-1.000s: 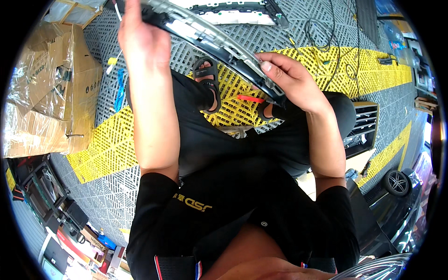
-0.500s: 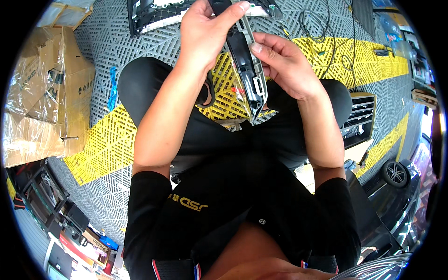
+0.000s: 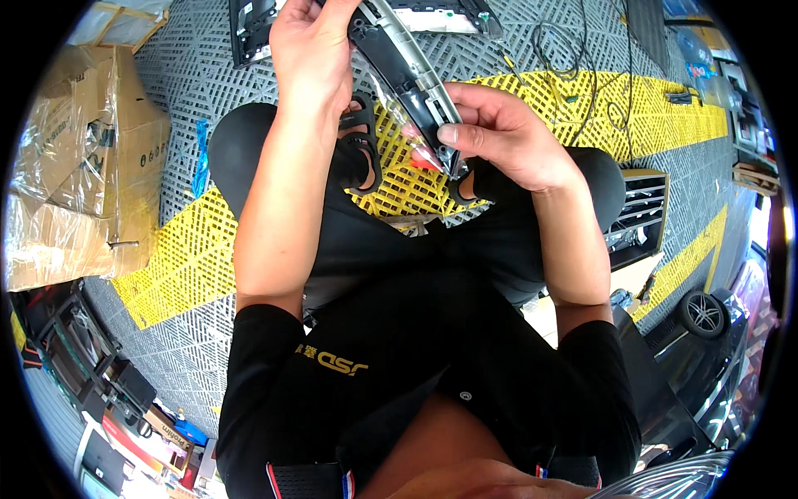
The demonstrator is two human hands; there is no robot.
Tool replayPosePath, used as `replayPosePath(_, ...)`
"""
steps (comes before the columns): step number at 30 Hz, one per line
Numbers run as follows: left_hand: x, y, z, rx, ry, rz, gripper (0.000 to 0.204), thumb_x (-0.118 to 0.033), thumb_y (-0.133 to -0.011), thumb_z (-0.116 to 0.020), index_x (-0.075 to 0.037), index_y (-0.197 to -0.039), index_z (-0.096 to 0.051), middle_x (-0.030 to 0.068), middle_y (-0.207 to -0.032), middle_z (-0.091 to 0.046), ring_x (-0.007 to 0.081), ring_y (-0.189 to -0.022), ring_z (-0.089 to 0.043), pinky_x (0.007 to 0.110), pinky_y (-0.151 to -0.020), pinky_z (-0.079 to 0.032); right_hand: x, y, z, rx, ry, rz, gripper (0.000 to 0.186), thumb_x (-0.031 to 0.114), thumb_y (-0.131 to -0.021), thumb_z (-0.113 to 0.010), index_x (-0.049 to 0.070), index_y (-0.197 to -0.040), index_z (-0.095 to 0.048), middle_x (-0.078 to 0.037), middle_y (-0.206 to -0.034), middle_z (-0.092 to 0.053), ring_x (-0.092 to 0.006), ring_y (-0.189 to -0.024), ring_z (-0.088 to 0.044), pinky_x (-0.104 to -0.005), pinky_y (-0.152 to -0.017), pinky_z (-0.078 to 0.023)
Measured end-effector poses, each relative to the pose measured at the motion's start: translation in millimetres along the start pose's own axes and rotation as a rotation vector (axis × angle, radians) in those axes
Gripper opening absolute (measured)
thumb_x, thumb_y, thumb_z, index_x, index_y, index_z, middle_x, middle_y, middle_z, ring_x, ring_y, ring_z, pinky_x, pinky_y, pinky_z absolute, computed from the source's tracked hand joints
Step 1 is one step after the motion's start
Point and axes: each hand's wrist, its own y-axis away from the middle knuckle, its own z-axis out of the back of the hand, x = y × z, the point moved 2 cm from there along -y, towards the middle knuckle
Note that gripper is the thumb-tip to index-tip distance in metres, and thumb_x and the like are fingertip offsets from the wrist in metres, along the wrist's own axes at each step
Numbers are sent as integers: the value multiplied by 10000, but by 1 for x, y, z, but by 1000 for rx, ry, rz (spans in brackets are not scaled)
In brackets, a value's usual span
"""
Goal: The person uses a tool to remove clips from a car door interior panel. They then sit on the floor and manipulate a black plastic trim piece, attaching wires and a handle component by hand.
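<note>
Between my hands is a long black and silver-grey plastic trim piece (image 3: 402,76), tilted from upper left down to lower right. My left hand (image 3: 312,50) grips its upper end, fingers closed around it near the top edge of the picture. At the lower end my right hand (image 3: 501,133) pinches it, the thumb on the near face and the fingers behind. Clear plastic film (image 3: 397,108) with a red patch hangs along the trim's left side. Past my hands lies a larger black panel (image 3: 249,37) on the floor, partly covered by my left hand.
A film-wrapped cardboard box (image 3: 91,166) stands at the left, with a blue strap (image 3: 201,158) beside it. Thin black cables (image 3: 565,50) lie at the far right. A black slatted tray (image 3: 644,208) sits by my right knee. Yellow and grey grating (image 3: 174,266) covers the floor.
The trim piece has swung to a steeper slant, its upper end shifting left with my left hand. My right hand has slid down to its lower end.
</note>
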Motion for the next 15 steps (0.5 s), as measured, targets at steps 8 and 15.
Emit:
replayPosePath(8, 19, 11, -10, 109, -246, 99, 416, -20, -918, -730, 0, -1296, -557, 70, -1147, -678, 162, -1017, -648, 307, -908, -530, 4, -4, -6, -108, -6, -51, 378, 56, -1019, -578, -17, -1389, -557, -77, -1054, -743, -83, -782, -696, -226, -486, -566)
replayPosePath(15, -3, 7, -16, 330, -272, 141, 395, -20, -934, -706, 10, -1300, -559, 59, -1135, -674, 140, -1010, -636, 291, -894, -521, 3, -2, -8, -138, -5, -47, 360, 57, -1014, -594, 2, -1369, -585, -72, -1034, -757, -77, -753, -693, -209, -457, -540)
